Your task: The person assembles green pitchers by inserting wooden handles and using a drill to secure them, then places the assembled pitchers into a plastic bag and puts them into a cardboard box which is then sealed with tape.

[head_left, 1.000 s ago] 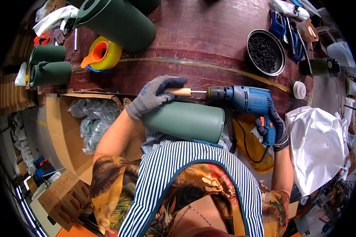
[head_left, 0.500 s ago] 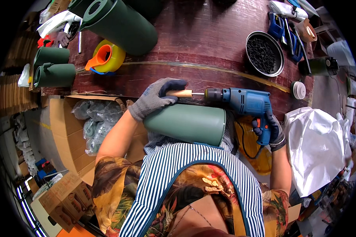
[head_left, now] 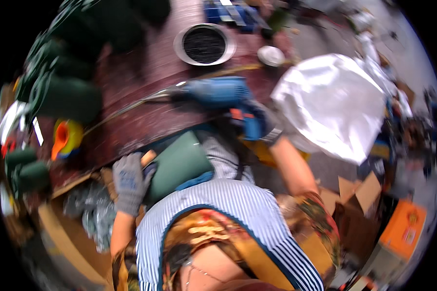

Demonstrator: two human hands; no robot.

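My right hand (head_left: 263, 119), in a grey and dark glove, is closed round the grip of a blue electric drill (head_left: 216, 92). The drill lies level above the table's near edge, its front pointing left and smeared by motion. A green cylinder (head_left: 177, 165) rests tilted across my lap, against the striped apron. At its left end is my left hand (head_left: 131, 182), gloved in grey, with the fingers closed round a wooden handle (head_left: 148, 157). Only a short pale end of that handle shows; the rest is hidden in the glove.
On the dark red table (head_left: 141, 104) stand a bowl of black screws (head_left: 204, 44), a white round lid (head_left: 271, 56) and several green cylinders (head_left: 65, 97). A yellow and orange tape roll (head_left: 68, 138) sits leftward. A white sack (head_left: 332, 104) is at right, an open carton (head_left: 73, 237) at lower left.
My view has swung right, blurring the picture. The drill has come away from the wooden-handled tool. My left hand, still with the handle, is now lower beside the cylinder's left end.
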